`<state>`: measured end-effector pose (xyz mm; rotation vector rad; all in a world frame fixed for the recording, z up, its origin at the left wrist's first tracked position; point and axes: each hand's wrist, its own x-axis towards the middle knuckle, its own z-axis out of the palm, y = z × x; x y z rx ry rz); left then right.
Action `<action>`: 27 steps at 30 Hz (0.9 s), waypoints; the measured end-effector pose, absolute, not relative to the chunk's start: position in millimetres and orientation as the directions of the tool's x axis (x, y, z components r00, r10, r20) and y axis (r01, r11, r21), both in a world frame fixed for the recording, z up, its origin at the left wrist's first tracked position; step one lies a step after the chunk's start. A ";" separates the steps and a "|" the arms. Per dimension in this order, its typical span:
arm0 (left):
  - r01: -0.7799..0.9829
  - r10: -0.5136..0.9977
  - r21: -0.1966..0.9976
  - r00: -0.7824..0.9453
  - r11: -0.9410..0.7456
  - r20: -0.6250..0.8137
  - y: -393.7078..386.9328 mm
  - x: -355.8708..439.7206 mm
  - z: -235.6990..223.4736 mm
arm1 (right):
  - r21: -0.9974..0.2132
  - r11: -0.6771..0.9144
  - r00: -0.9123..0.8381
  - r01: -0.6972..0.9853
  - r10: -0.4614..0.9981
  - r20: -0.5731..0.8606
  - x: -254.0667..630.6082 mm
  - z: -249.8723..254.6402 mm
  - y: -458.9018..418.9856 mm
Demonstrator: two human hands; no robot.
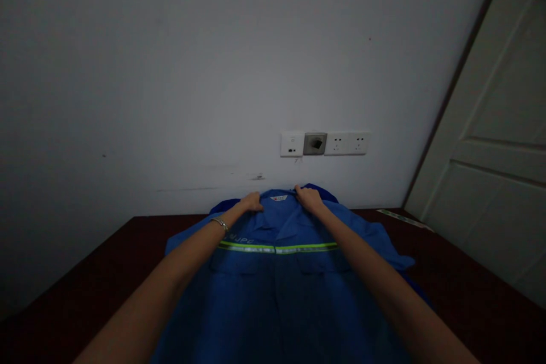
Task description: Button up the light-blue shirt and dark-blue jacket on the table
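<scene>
A blue work jacket (256, 290) with a yellow and silver reflective stripe lies spread out, front up, its collar toward the wall. My left hand (252, 202) is closed on the left side of the collar, with a bracelet (222, 224) on that wrist. On the other side, my right hand (309, 198) grips the collar's right end. Between the hands a white label (278, 198) shows inside the neck. Darker blue cloth (324, 190) peeks out behind the shoulders. My forearms cover parts of both sleeves.
Under the jacket is a dark red tabletop (128, 256) that meets a pale wall (170, 79). Sockets and switch plates (345, 144) sit low on the wall. A white panelled door (499, 182) stands at the right, near a flat strip (405, 219) on the table.
</scene>
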<state>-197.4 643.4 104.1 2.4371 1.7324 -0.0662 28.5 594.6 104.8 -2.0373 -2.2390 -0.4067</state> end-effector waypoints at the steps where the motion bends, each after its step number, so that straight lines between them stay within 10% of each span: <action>1: 0.933 0.927 0.084 0.357 -0.349 -0.117 643.4 -200.2 104.3 | 0.143 0.078 -0.111 0.987 0.965 0.238 30.0 103.4 594.3; 13: 0.587 0.576 -0.256 0.808 -0.768 0.123 595.4 -209.6 122.3 | 0.123 0.247 -0.273 0.961 0.913 0.303 13.3 119.3 550.0; 27: 0.464 0.475 -0.177 0.880 -0.868 -0.021 529.6 -220.3 37.3 | -0.127 0.623 -0.611 0.772 0.782 0.125 10.0 28.5 490.7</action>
